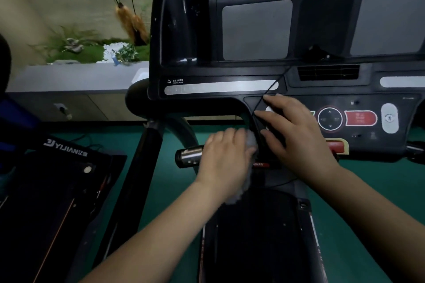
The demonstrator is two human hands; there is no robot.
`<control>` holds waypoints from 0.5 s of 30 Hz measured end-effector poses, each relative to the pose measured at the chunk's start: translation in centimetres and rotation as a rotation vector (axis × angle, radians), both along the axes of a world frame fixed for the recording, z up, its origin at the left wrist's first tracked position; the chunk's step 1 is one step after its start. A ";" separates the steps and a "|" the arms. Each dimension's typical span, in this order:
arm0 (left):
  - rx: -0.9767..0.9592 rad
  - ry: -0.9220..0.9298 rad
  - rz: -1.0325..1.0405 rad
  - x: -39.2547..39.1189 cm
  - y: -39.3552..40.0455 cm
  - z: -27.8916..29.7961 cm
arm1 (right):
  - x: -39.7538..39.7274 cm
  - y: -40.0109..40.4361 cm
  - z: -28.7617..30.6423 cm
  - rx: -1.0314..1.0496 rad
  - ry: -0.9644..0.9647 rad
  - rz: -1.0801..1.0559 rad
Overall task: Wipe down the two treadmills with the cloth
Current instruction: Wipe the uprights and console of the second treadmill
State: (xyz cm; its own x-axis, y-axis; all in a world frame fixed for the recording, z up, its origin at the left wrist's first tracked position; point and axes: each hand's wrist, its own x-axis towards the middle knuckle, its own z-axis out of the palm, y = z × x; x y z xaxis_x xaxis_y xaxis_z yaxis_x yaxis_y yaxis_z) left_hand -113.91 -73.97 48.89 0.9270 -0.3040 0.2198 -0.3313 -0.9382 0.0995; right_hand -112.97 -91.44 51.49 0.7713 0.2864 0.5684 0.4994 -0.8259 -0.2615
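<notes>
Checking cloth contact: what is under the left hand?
The pale cloth shows from under the left hand, above a metal grip. The palm hides where it touches.

Gym: two treadmills (299, 64), green floor (379, 186).

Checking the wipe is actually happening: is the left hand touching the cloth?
Touching. The head view shows the left hand closed over the pale cloth, which bunches out past its fingers and hangs below its wrist, beside the treadmill console.
</notes>
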 end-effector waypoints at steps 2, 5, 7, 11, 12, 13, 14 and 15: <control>0.009 -0.021 -0.033 0.8 -0.3 0.2 | 0.1 -0.2 -0.1 -0.016 0.000 0.027; 0.014 0.001 -0.062 0.4 3.0 -0.3 | 0.2 -0.5 -0.1 -0.027 0.004 0.049; 0.006 0.004 0.025 -0.1 6.3 -0.9 | 0.3 -0.8 0.1 -0.053 0.015 0.059; -0.098 -0.030 0.140 -0.4 4.9 -1.1 | 0.4 -1.1 0.1 -0.084 0.009 0.069; -0.103 -0.058 0.140 -0.2 2.7 -0.9 | 0.4 -1.1 0.0 -0.077 0.000 0.070; -0.104 -0.091 0.141 -0.2 0.6 -0.7 | 0.4 -1.0 -0.1 -0.070 -0.011 0.069; -0.110 -0.125 0.141 -0.2 -1.1 -0.6 | 0.4 -0.9 -0.1 -0.067 -0.022 0.067; -0.120 -0.136 0.136 -0.1 -2.0 -0.7 | 0.4 -0.8 -0.2 -0.068 -0.027 0.066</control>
